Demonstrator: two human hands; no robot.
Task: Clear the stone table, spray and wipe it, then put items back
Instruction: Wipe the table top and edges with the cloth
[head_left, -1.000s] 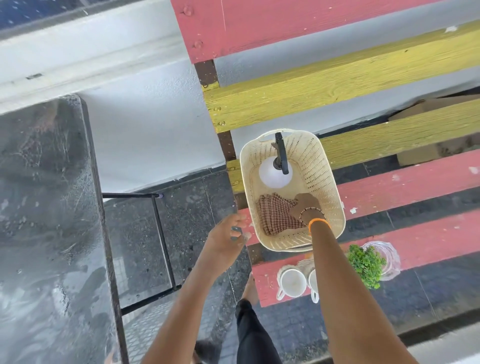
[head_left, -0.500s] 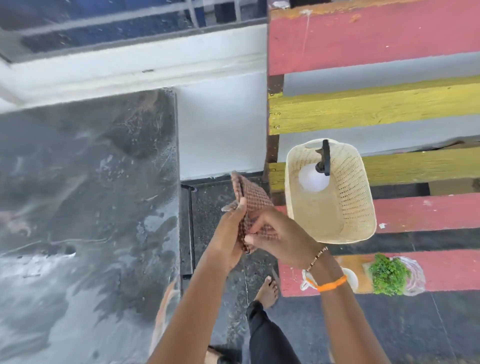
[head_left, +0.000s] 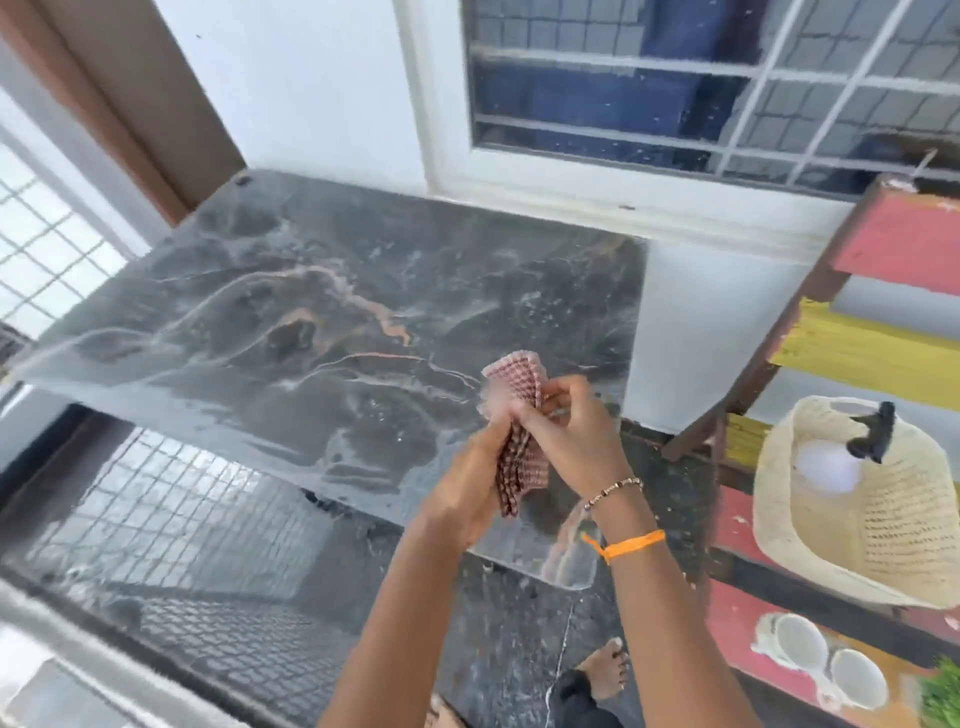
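Dark stone table (head_left: 332, 312), wet-streaked, bare. Above its near right edge, left hand (head_left: 467, 488) and right hand (head_left: 566, 436) both grip checked cloth (head_left: 519, 457) between them. Basket (head_left: 883, 530) well right of hands.

Bright even daylight, no hard shadows; stone table (head_left: 322, 312) glossy, pale sheen along its near edge, grille reflected on the floor below it; motion blur on cloth (head_left: 511, 410) above it; straight lines bow toward frame edges
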